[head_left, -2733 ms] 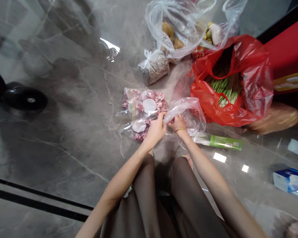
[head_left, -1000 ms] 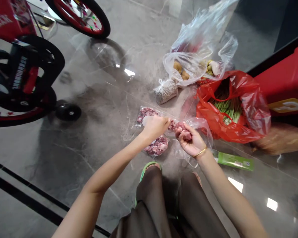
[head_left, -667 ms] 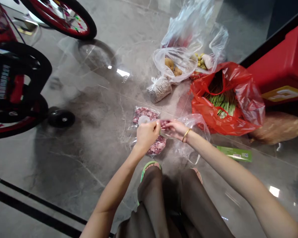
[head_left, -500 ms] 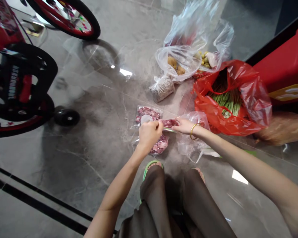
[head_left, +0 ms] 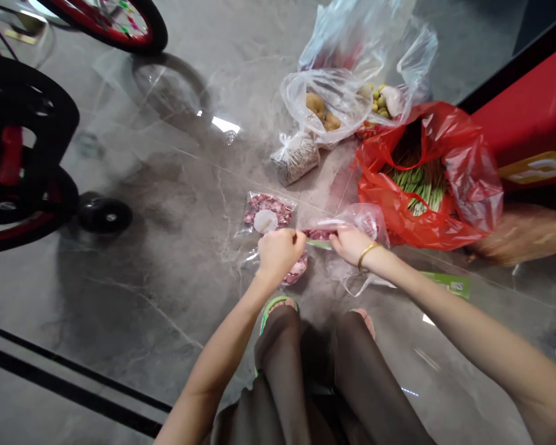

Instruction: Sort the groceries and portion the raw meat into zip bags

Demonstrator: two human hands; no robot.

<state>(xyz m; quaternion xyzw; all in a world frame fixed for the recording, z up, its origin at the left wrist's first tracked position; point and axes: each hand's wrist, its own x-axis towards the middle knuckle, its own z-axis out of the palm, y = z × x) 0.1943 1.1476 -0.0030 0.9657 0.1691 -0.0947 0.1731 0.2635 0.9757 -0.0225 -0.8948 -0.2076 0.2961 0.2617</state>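
Between my two hands, a clear plastic bag of meat (head_left: pixel 319 234) with a green strip along its near edge is held above the floor. My left hand (head_left: pixel 280 252) is closed in a pinch at the bag's left end. My right hand (head_left: pixel 351 243), a gold bangle at its wrist, grips the right end with bent fingers. Just beyond my left hand lies a flat packet of chopped red meat (head_left: pixel 271 207) with a white round label (head_left: pixel 265 220). A second meat packet (head_left: pixel 297 271) lies on the near side, partly hidden by my left hand.
A red bag of green vegetables (head_left: pixel 472 185) stands at right beside a red box (head_left: pixel 528 123). Farther back are a bag of potatoes (head_left: pixel 324 114) and a tied bag (head_left: pixel 296 157). A thin clear bag (head_left: pixel 364 219) lies near my right hand. A bicycle (head_left: pixel 23 154) stands at left.
Both hands stay on the bag of meat; my right fingers now bend more over its end. The round label shows more fully. The whole view has shifted slightly.
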